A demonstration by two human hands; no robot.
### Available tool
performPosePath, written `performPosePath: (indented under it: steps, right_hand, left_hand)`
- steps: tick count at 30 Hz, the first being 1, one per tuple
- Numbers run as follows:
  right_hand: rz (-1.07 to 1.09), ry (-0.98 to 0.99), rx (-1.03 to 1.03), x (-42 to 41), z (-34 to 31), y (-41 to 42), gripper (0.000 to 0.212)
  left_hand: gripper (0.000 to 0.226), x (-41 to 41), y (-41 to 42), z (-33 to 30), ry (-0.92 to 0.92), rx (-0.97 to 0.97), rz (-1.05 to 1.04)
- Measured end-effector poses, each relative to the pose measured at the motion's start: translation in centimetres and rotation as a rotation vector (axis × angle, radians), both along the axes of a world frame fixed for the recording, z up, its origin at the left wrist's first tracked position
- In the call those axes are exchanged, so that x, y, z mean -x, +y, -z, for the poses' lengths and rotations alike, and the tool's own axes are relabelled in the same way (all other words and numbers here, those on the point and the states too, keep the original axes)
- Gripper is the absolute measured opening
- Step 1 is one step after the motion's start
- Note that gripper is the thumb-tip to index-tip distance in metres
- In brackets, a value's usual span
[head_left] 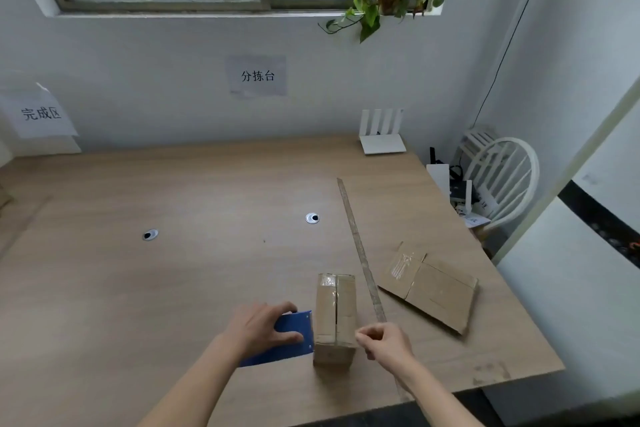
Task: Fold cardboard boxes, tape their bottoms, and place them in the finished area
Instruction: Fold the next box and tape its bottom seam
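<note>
A small folded cardboard box (335,315) stands on the wooden table (173,270) near the front edge, its closed flaps facing up with clear tape along the seam. My left hand (265,324) grips a blue tape dispenser (292,340) pressed against the box's left side. My right hand (384,340) pinches something thin at the box's right side. A long strip of clear tape (360,250) stretches from the right hand away across the table. A flattened cardboard box (433,284) lies to the right.
A paper sign (41,113) marks the far left wall, another sign (258,75) hangs at the centre. A white router (381,135) stands at the back right. Two cable holes (150,235) are set in the table. A white chair (498,177) holds clutter beyond the right edge.
</note>
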State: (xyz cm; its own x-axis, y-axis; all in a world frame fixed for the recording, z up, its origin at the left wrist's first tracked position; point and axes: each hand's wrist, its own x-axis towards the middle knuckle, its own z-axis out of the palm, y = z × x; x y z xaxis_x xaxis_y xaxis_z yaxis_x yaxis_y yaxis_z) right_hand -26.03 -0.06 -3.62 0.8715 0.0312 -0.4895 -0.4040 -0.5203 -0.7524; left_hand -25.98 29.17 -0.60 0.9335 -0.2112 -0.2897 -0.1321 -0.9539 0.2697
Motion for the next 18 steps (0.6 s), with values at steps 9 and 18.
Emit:
performPosePath:
  steps: [9,18]
  right_hand:
    - [0.088,0.026,0.028,-1.5,2.5,-0.6,0.005]
    - [0.152,0.084,0.021,-1.8,4.4,0.3,0.009]
  left_hand:
    - [0.067,-3.5,-0.9,2.0,0.027,-0.028,0.067]
    - [0.068,-4.9,-0.8,3.5,0.054,-0.056,0.108]
